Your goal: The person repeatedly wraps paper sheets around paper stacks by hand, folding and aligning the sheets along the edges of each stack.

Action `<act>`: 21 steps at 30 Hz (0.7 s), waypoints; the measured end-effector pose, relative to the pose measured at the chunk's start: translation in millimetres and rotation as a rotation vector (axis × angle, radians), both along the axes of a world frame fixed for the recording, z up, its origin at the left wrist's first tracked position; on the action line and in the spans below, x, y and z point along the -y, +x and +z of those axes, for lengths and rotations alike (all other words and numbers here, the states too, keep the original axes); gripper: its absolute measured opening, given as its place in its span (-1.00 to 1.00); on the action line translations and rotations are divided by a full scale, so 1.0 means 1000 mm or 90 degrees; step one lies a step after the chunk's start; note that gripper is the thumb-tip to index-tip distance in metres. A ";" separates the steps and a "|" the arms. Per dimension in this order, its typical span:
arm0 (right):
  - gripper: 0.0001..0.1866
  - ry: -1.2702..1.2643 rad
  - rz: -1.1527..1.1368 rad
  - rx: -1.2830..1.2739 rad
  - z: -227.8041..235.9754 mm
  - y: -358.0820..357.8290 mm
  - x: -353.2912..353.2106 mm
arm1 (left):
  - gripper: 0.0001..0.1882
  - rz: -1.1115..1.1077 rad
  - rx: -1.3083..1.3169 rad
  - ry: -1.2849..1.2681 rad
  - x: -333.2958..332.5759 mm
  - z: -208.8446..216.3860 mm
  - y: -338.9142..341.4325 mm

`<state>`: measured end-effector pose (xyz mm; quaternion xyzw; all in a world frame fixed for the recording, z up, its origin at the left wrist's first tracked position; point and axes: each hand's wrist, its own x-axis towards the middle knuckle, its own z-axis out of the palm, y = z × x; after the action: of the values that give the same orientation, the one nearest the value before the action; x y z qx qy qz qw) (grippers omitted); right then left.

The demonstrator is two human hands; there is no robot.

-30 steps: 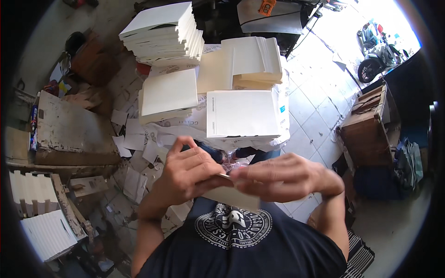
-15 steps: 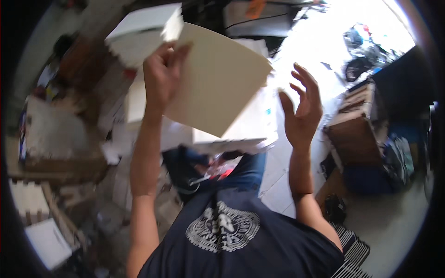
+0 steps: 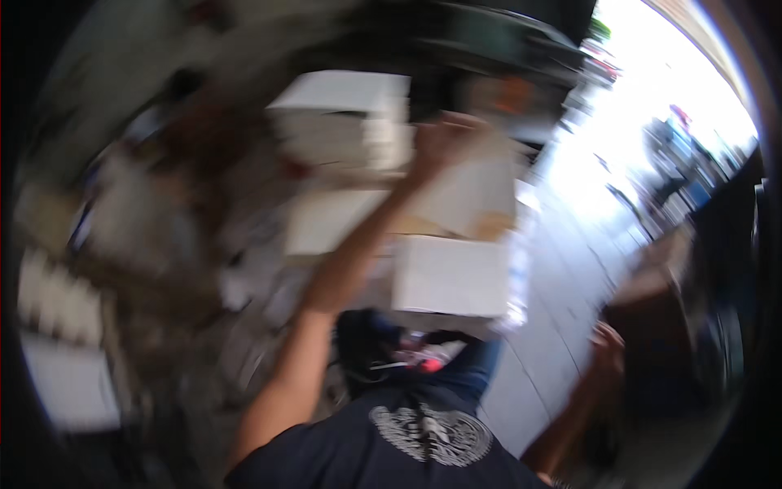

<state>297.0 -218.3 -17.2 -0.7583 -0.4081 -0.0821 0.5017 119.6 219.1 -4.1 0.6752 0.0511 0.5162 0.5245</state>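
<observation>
My left hand [image 3: 444, 147] reaches across the work surface, at the upper edge of a cream sheet [image 3: 476, 187]. Motion smears its fingers, so I cannot make out whether they grip the sheet. Nearer to me lies a white stack of paper [image 3: 450, 277], its front edge toward my lap. To the left of the hand stands a tall white stack [image 3: 342, 106], with a lower cream stack [image 3: 330, 220] in front of it. Down at the right, away from the paper, my right hand [image 3: 607, 350] is blurred beside a brown box-like piece [image 3: 648, 318]; its fingers are not clear.
A pale slatted thing [image 3: 57, 301] and a white block [image 3: 72, 383] are at the far left. Grey floor tiles [image 3: 562, 285] run along the right toward a bright opening, where blurred vehicles [image 3: 672, 155] stand. Dark clutter fills the back.
My left hand has moved right with the view turning, and the raised cream sheet now appears lower, over the stacks. My right hand has dropped from beside the paper to the lower right.
</observation>
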 end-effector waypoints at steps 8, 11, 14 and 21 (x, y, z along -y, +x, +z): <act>-0.57 0.147 0.458 0.133 0.038 -0.094 -0.127 | -0.86 0.421 -0.370 0.611 0.184 0.042 -0.120; -0.59 0.040 0.543 -0.108 -0.003 -0.133 -0.128 | -0.81 0.360 -0.316 0.364 0.224 -0.012 -0.149; -0.60 -0.159 0.557 -0.331 -0.050 -0.147 -0.129 | -0.79 0.391 -0.315 0.236 0.240 -0.064 -0.171; -0.59 -0.209 0.585 -0.240 -0.051 -0.194 -0.123 | -0.82 0.487 -0.219 0.112 0.279 -0.111 -0.157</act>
<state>102.6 -95.7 -68.4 -0.5710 -0.6091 0.3495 0.4252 -37.2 -60.0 -115.2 0.7260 0.3406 0.5556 0.2196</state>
